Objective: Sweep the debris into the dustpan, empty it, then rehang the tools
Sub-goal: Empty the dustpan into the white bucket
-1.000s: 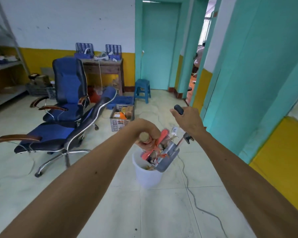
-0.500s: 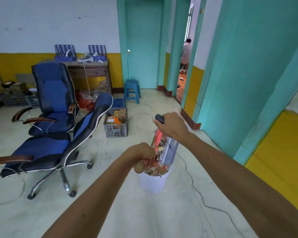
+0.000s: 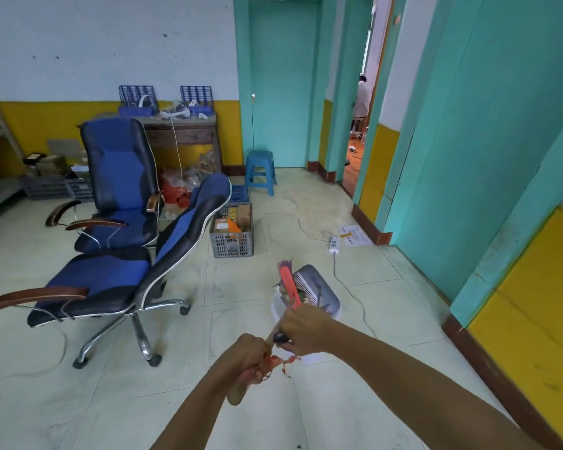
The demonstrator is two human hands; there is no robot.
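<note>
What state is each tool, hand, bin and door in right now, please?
Dustpan: tipped over the bin.
Broom: head over the bin.
White bin: holds debris.
Left hand: grips broom handle.
Right hand: grips dustpan handle.
Teal door: shut.

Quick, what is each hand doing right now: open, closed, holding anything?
Left hand: closed on the wooden broom handle.
Right hand: closed on the dark dustpan handle, the dustpan tipped over the white bucket.

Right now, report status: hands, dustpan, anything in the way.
Left hand shut on broom handle. Right hand shut on dustpan grip, grey dustpan tipped over white bucket. White cable on floor beside bucket.
</note>
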